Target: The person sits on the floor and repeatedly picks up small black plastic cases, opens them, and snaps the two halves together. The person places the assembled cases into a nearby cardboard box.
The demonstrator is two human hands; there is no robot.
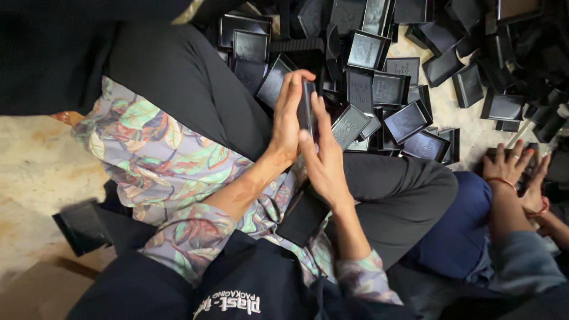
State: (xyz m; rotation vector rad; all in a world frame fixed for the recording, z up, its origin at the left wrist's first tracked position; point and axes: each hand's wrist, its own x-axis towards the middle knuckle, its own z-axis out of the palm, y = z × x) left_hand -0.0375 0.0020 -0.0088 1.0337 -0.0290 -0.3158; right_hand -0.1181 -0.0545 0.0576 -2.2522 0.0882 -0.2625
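The person is sitting on the floor (35, 172) with both hands raised over the lap, and between them they are holding a small black plastic tray (306, 106) turned on edge. The left hand (288, 121) is wrapping its fingers (294, 80) around the tray's top and left side, closed firmly on it, while the right hand (323, 157) is pressing its fingers (318, 112) flat against the tray's other face, also closed on it. The tray is looking thin, stiff and light, with a glossy surface that is probably a little slippery, so gripping it by the raised rim along its edges is seeming the safest hold. Just beyond the hands a heap of black trays (391, 89) is lying scattered on the floor. At the right another person's hands (518, 172), wearing red thread bracelets, are working on a similar dark piece.
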